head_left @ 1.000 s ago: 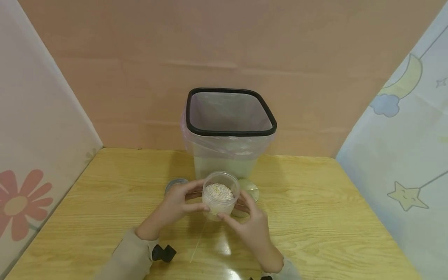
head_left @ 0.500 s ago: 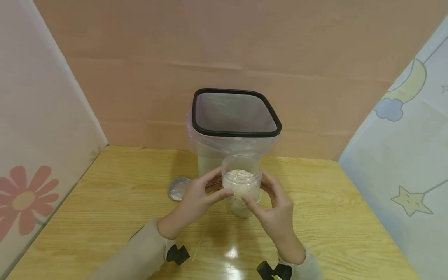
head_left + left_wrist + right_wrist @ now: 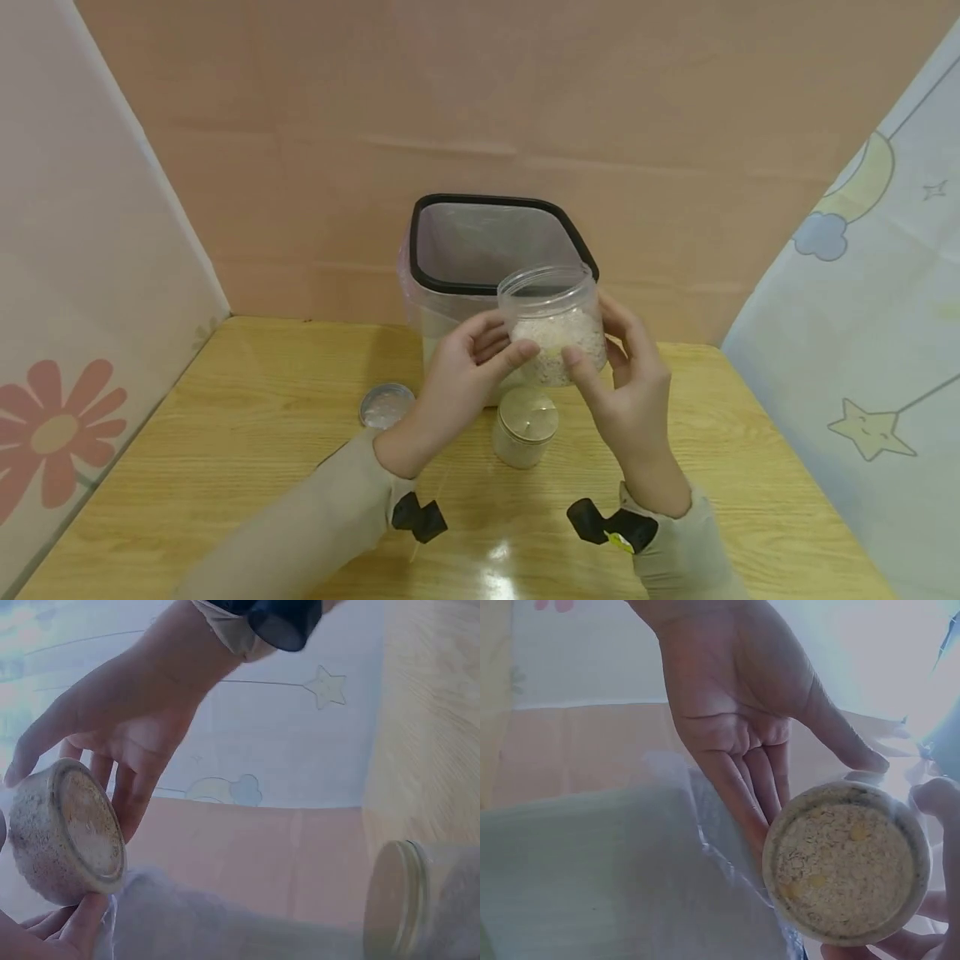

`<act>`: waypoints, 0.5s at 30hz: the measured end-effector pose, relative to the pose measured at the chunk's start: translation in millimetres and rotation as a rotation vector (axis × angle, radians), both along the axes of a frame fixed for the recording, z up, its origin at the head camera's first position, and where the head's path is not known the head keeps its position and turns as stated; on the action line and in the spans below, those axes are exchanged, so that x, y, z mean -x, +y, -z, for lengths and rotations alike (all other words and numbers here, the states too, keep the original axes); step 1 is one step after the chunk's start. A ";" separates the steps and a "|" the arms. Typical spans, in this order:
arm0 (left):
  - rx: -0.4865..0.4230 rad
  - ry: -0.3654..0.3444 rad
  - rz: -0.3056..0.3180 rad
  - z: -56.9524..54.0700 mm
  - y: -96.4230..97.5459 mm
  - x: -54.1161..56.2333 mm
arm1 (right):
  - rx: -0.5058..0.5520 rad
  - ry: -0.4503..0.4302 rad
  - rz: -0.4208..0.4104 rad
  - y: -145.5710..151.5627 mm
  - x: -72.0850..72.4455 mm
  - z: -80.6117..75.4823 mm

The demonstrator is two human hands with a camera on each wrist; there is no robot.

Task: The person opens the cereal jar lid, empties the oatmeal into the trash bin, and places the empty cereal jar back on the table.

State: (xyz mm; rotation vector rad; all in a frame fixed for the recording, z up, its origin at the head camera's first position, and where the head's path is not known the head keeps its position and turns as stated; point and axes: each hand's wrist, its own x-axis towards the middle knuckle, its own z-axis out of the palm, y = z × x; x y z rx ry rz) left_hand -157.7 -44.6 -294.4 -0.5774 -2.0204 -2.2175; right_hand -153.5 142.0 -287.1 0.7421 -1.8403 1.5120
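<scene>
Both hands hold a clear plastic jar (image 3: pixel 561 337), about half full of pale flakes like oats, in front of the bin's near right rim. Its mouth has no lid and leans slightly toward the bin. My left hand (image 3: pixel 467 367) grips the left side, fingers behind and thumb in front. On the other side, my right hand (image 3: pixel 633 396) grips it the same way. Through the base of the jar (image 3: pixel 847 870), the right wrist view shows flakes and a few yellow bits. Below the hands, a second jar (image 3: pixel 521 454) stands on the table with its lid on.
A bin (image 3: pixel 450 333) with a black rim and a pinkish bag liner stands at the table's back. A round lid-like disc (image 3: pixel 386 406) lies left of the second jar. A thin pale strand (image 3: pixel 442 483) lies near the left wrist. Patterned sheets surround the table (image 3: pixel 750 492).
Both hands have raised the open jar and carried it rightward and up to the bin's rim. The jar now leans. The second jar below has come into full view.
</scene>
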 end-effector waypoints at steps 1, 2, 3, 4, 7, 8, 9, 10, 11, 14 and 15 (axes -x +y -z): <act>-0.024 -0.016 -0.001 -2.8 1.7 1.6 | 0.011 -0.011 -0.009 -0.1 1.9 -2.7; -0.050 -0.029 0.000 -5.6 3.2 3.3 | 0.024 -0.025 -0.020 -0.6 3.3 -5.3; -0.076 -0.043 0.003 -8.4 4.3 5.0 | 0.036 -0.037 -0.035 -1.2 4.8 -7.6; -0.101 -0.055 0.007 -11.0 5.0 6.6 | 0.050 -0.050 -0.050 -2.2 6.2 -9.9; -0.177 -0.091 0.020 -18.4 7.3 11.7 | 0.072 -0.095 -0.063 -6.3 10.3 -16.6; -0.202 -0.105 0.029 -20.5 8.1 13.3 | 0.076 -0.109 -0.060 -7.8 11.9 -19.0; -0.221 -0.116 0.039 -22.6 8.8 14.4 | 0.077 -0.123 -0.053 -9.2 13.7 -21.4; -0.248 -0.133 0.053 -24.4 9.9 15.6 | 0.077 -0.136 -0.041 -10.4 15.4 -23.9; -0.273 -0.152 0.064 -26.2 11.2 16.3 | 0.070 -0.148 -0.026 -11.4 17.0 -26.5; -0.372 -0.208 0.105 -31.4 16.7 17.8 | 0.047 -0.171 0.020 -13.6 22.2 -35.3; -0.411 -0.227 0.117 -33.1 18.8 18.0 | 0.036 -0.177 0.036 -14.2 23.8 -38.5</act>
